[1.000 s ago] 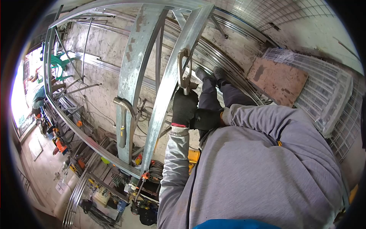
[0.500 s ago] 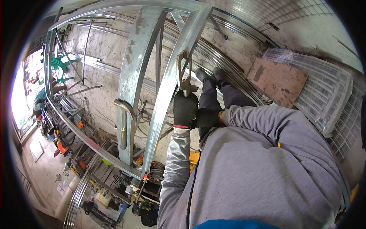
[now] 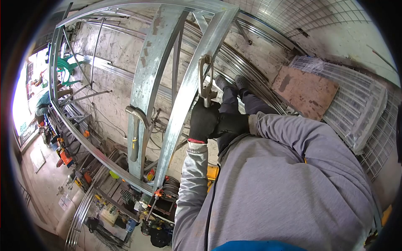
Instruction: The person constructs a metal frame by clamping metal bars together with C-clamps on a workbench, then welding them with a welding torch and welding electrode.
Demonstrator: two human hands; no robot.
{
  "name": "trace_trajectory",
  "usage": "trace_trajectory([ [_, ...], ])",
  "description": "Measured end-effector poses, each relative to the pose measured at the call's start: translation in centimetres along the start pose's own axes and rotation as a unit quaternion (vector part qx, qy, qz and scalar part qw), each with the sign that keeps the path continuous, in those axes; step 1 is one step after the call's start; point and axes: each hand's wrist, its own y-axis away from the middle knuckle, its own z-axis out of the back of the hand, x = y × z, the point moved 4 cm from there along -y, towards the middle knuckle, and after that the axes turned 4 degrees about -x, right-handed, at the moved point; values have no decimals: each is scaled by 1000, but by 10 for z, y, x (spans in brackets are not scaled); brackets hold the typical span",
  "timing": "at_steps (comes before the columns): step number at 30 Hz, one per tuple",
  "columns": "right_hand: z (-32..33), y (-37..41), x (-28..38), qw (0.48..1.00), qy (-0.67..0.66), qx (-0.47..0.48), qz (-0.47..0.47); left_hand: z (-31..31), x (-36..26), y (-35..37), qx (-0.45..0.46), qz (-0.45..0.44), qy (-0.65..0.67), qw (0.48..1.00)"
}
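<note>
A locking C-clamp (image 3: 202,71) sits with its jaws at the edge of a galvanized steel bar (image 3: 186,96). My left hand (image 3: 204,120), in a black glove, is closed round the clamp's lower end. Close against it is my right hand (image 3: 233,125), also gloved in black. Its fingers are largely hidden behind the left hand, so their grip cannot be made out. A second locking clamp (image 3: 135,140) hangs on the wider steel bar (image 3: 147,79) to the left, with neither hand on it.
A curved metal frame (image 3: 90,148) joins the bars. Long metal tubes (image 3: 247,69) lie on the floor by my feet. To the right are a brown board (image 3: 305,92) and plastic-wrapped metal panels (image 3: 356,108). Tools and cables crowd the lower left; another person (image 3: 43,100) is at far left.
My right hand has risen slightly and pressed closer to my left hand. The left hand stays on the clamp. The whole view has shifted a little.
</note>
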Motion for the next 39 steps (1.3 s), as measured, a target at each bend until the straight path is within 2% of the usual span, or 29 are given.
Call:
trace_trajectory([
  [1, 3, 0, 0, 998, -3, 24, -56, 0, -2, 0, -20, -60, 6, 998],
  [3, 4, 3, -1, 987, 89, -93, 100, 1, -4, 1, -16, -30, 33, 999],
  [4, -5, 2, -12, 987, 90, -94, 99, 1, -5, 1, -13, -16, 46, 999],
  [6, -33, 4, -53, 991, -19, -88, 98, 1, -5, 1, -17, -17, 48, 999],
  [8, -25, 7, -46, 992, -42, -89, 83, 0, -4, 1, -23, -36, 39, 998],
  [9, -19, 10, -38, 991, -68, -89, 68, -1, -1, 1, -18, -11, 48, 999],
  [13, -17, 15, -35, 985, -148, -84, 19, -4, 9, 5, -5, -8, 43, 999],
  [15, -27, -2, -48, 987, -83, -67, 120, -5, 15, 2, -1, -19, 33, 999],
  [16, -23, 1, -45, 987, -81, -67, 120, -5, 14, 2, -7, -93, -18, 995],
  [18, 0, -2, 3, 990, -7, -95, 107, 0, 10, 2, -13, -165, -69, 984],
  [19, 5, -2, 18, 989, 17, -105, 103, 1, 5, 2, 19, -220, -181, 958],
  [21, 1, 0, 18, 981, 135, -125, 64, 0, 4, 4, 52, -271, -291, 916],
  [22, -14, -3, 4, 981, 136, -126, 64, 0, 7, 4, 47, -277, -273, 920],
  [24, -61, -7, -65, 966, 246, -58, -46, -3, 3, 4, 41, -284, -253, 924],
  [25, -60, -7, -65, 966, 247, -58, -47, 0, 3, 3, 41, -170, -115, 978],
  [27, -59, -8, -61, 952, 305, -15, -33, -2, 7, 4, 39, -51, 27, 998],
  [28, -64, -5, -53, 954, 298, -13, -33, -2, 7, 12, 28, -36, 62, 997],
  [30, -54, -1, -45, 973, 214, -83, 14, -1, 6, 11, 16, -27, 99, 995],
  [33, -43, 5, -35, 979, 98, -163, 71, -2, 9, 11, 43, 57, 97, 993],
  [34, -42, 4, -32, 978, 72, -178, 82, -1, 5, 11, 34, 29, 87, 995],
  [35, -51, -3, -36, 972, -234, -2, -7, 0, 1, 9, 29, 16, 83, 996],
  [36, -51, -4, -28, 919, -381, 91, -40, 2, -4, 7, 24, 2, 78, 997],
  [37, -50, -4, -19, 840, -504, 175, -97, 2, -4, -1, 34, 46, 97, 994],
  [38, -53, -3, -21, 822, -526, 191, -104, 4, -6, 0, 44, 97, 113, 988],
  [39, -66, -2, -36, 841, -505, 174, -87, 4, -12, 0, 43, 101, 112, 988],
])
